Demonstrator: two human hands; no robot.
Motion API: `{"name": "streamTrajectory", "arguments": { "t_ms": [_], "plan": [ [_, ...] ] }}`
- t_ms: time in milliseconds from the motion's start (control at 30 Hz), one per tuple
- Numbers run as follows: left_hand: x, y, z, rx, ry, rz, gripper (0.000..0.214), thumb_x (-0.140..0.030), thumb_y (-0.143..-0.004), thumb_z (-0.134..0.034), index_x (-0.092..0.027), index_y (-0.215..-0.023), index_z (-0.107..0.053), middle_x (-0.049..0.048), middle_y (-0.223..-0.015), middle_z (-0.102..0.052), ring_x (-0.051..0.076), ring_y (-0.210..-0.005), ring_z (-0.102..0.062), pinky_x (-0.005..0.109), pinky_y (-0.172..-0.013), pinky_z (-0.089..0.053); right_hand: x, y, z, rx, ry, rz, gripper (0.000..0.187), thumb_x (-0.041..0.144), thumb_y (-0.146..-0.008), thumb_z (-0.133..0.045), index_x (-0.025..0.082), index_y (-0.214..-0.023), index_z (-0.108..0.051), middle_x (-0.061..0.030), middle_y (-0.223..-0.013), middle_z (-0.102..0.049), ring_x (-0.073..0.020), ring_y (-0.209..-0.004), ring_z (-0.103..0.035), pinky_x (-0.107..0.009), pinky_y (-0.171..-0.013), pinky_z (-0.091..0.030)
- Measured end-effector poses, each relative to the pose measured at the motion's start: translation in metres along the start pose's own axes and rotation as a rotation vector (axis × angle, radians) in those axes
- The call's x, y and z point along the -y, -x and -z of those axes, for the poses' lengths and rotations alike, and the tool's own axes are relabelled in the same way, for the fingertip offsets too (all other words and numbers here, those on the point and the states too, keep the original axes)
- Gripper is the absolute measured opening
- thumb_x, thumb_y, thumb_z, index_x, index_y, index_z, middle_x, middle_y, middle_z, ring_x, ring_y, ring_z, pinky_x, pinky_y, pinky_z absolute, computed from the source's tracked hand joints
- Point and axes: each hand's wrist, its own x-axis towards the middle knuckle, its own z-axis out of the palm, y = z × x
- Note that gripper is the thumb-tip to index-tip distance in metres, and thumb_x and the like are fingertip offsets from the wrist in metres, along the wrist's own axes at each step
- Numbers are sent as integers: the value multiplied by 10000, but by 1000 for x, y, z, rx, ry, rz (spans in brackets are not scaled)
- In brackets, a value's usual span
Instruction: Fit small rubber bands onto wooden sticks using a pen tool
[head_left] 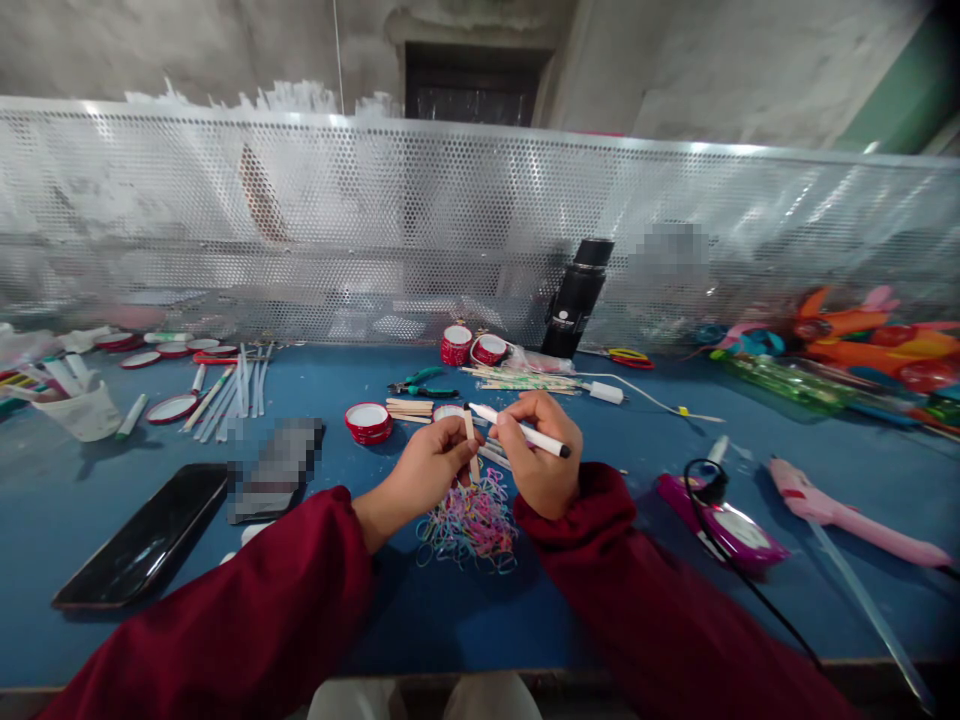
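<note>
Left hand (427, 470): fingers closed on wooden stick (470, 430), upright over rubber bands (471, 525), mid bench (420, 620) toward front edge. Right hand (541, 460): fingers grip white marker (487, 414), tip at stick's top. Judgement: pinch stick firmly, stroke lightly
</note>
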Motion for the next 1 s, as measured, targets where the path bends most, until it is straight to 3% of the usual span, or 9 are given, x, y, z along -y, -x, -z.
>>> {"name": "streamTrajectory", "arguments": {
  "t_ms": [1000],
  "plan": [
    [-1,0,0,-13,-5,-3,293,-432,-860,-573,-176,-762,-468,-22,-585,-542,89,-469,-500,228,-468,-362,-1,1,0,18,14,60,142,211,-832,-578,222,-692,-560,8,-652,-587,-172,-671,-541,-344,-721,-429]
  ]
}}
